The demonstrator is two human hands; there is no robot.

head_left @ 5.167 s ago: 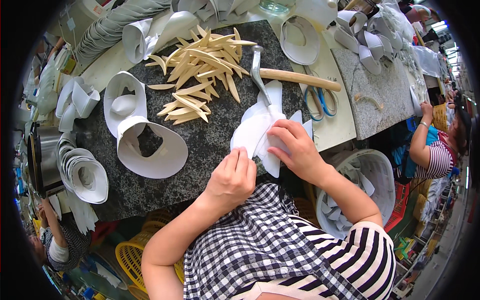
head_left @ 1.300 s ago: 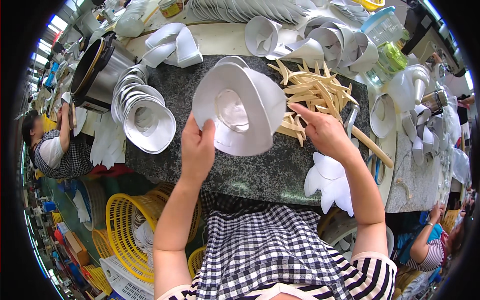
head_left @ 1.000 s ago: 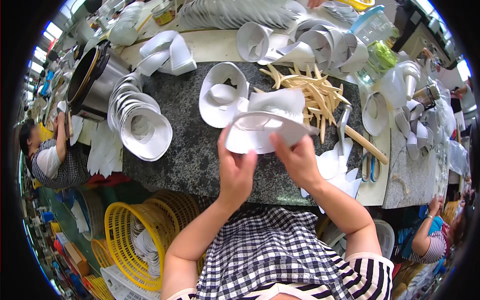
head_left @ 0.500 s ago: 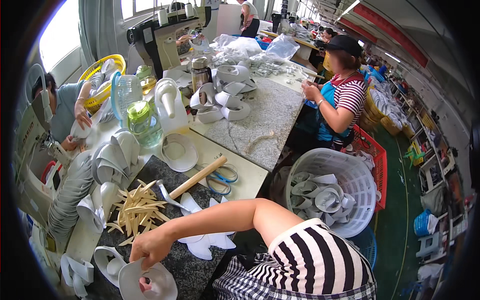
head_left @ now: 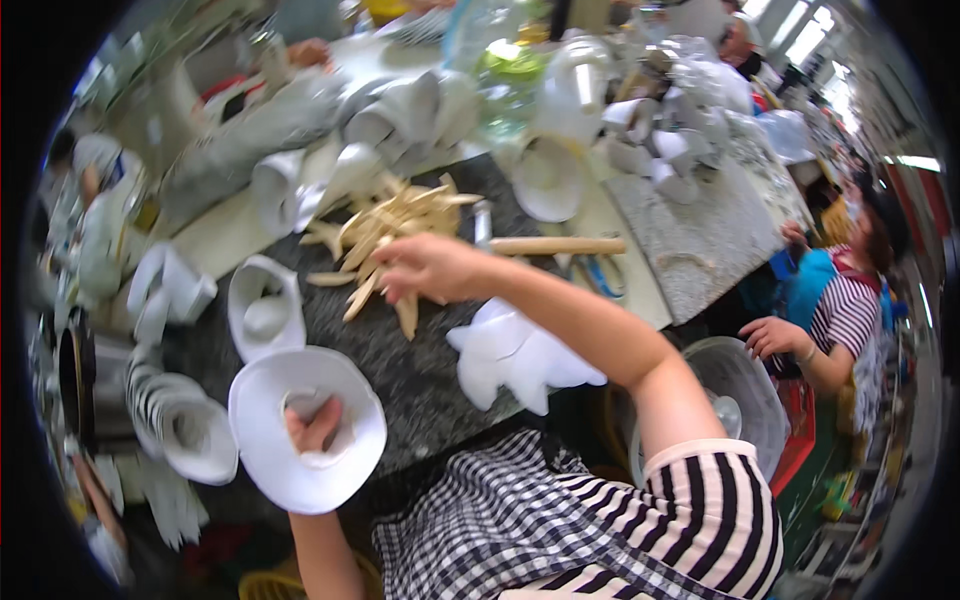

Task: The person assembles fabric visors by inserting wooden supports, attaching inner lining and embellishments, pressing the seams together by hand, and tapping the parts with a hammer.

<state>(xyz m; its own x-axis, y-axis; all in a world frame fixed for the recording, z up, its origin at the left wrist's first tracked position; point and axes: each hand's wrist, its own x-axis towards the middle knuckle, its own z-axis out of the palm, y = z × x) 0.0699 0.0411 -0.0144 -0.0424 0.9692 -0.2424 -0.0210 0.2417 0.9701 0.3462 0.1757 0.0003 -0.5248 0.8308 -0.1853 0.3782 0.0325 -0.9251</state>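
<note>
My left hand is mostly hidden under a white ring-shaped shoe upper. Its fingers show through the central hole, and the hand holds the piece up near the table's front edge. Over a heap of thin tan strips reaches my right hand, its fingers somewhat apart and nothing seen between them. Beside the held piece, another white upper lies on the dark stone slab. Flat white petal-shaped pieces rest on the slab below my right forearm.
A hammer with a wooden handle and blue-handled scissors lie right of the strips. Stacked white uppers stand at the left. A green-lidded jug is at the back. On the right are a white basket and a co-worker.
The view has turned and come closer. My right hand has let go of the white upper and moved up to the tan strips. My left hand now raises that upper from below.
</note>
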